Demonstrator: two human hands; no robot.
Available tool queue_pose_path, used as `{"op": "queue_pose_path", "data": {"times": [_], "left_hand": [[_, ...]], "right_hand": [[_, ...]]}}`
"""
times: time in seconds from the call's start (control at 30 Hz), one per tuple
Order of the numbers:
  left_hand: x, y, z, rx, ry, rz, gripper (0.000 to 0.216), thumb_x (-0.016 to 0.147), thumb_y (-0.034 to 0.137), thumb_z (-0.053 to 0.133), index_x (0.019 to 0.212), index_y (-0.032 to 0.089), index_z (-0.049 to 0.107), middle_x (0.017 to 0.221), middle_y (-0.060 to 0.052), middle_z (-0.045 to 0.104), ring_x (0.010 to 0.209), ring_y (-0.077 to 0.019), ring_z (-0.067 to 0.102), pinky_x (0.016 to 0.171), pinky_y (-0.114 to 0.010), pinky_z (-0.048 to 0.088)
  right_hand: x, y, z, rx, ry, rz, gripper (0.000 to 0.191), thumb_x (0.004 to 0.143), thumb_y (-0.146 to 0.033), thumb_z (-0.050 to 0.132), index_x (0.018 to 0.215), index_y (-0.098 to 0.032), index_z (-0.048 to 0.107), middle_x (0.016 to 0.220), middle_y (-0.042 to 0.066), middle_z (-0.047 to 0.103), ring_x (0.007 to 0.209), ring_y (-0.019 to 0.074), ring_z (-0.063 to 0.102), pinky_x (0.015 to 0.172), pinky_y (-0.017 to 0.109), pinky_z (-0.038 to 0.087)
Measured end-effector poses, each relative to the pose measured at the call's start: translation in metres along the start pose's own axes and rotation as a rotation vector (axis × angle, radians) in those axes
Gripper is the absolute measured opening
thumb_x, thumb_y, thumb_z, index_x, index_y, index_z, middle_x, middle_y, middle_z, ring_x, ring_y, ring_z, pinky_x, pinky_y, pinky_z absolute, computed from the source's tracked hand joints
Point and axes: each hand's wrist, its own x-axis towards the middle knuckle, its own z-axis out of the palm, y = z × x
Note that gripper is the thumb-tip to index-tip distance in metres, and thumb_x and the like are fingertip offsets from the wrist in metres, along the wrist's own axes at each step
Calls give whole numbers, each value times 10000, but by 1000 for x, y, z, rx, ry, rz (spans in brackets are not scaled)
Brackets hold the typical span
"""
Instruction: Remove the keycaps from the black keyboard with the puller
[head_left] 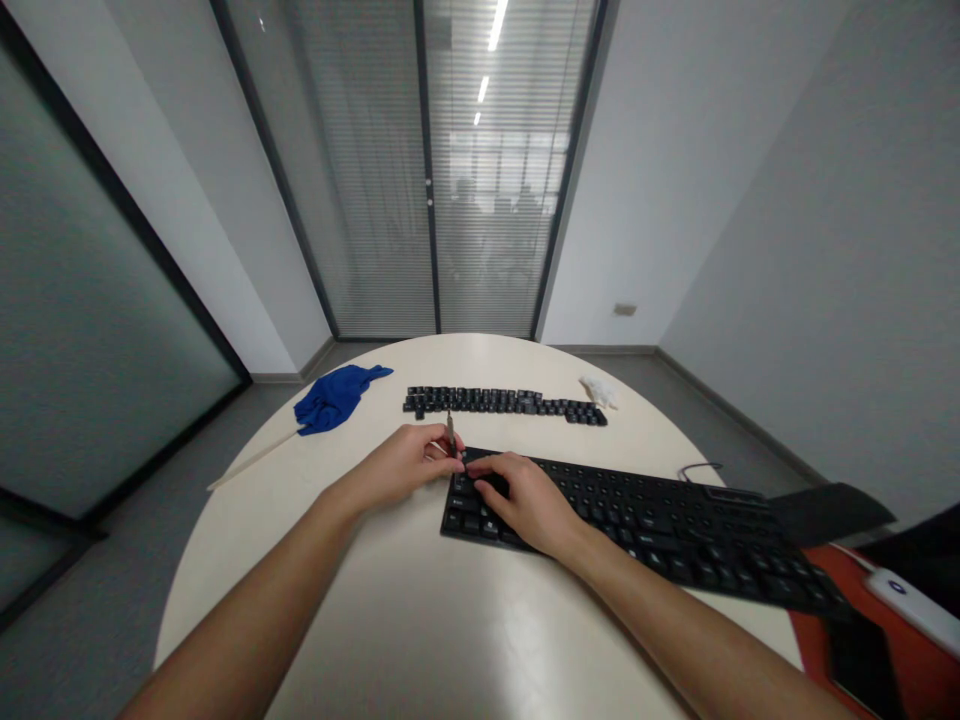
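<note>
My left hand (pixel 415 462) is closed around slim, pointed metal tweezers (pixel 451 430), held upright at the upper left corner of a black keyboard (pixel 622 515). My right hand (pixel 525 495) rests over the keyboard's left end. Its index finger stretches toward the same corner, and the thumb lies a little apart from it. Some keys at that end are hidden under the right hand. Beyond the keyboard, loose black keycaps (pixel 495 401) lie in rows on the table. The upper keyboard rows look bare of keycaps, while lower ones carry them.
On the round cream table (pixel 420 620), a blue cloth (pixel 337 398) on a pale stick lies at the left. White fluffy material (pixel 600 392) sits at the far right. Beside the table are a red surface (pixel 814 640), a dark phone (pixel 862 660) and a white power strip (pixel 915 610).
</note>
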Motion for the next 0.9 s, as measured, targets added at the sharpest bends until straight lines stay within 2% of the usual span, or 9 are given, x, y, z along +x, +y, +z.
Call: {"op": "queue_pose_path", "data": {"times": [0.1,0.23,0.4,0.57,0.9], "left_hand": [[-2,-1,-7,10,-16,-39,223,773,293,704,924,146,631,709,8,636,657,-143,608,613,-231,434],[-3,-9,-18,12,-78,-61,307,763,360,710,957,137,624,667,15,600,592,-130,557,541,-217,377],[-3,-14,-23,9,-132,-87,349,749,387,725,967,134,624,534,69,477,476,-95,430,465,-203,256],[-5,-4,-17,24,-136,-98,294,763,340,703,956,137,616,543,73,465,488,-95,425,467,-205,250],[-3,-4,-8,34,-129,-81,223,740,229,715,916,151,603,583,59,538,549,-118,528,533,-213,357]], "right_hand": [[0,0,0,7,-7,-10,255,902,-184,582,1126,-224,699,1088,43,735,1025,209,651,952,355,481],[0,-1,0,1,-28,-42,278,898,-190,596,1159,-229,685,1124,50,722,1069,214,632,982,367,467],[-1,-4,-4,-10,-59,-76,325,907,-195,597,1226,-234,645,1177,62,694,1116,220,606,1008,381,446],[-2,-5,-5,-7,-65,-90,313,924,-199,582,1230,-240,635,1176,58,690,1120,218,598,1004,385,446],[0,-2,-1,23,-56,-97,316,946,-137,497,1195,-233,667,1150,55,705,1080,207,619,989,374,470]]}}
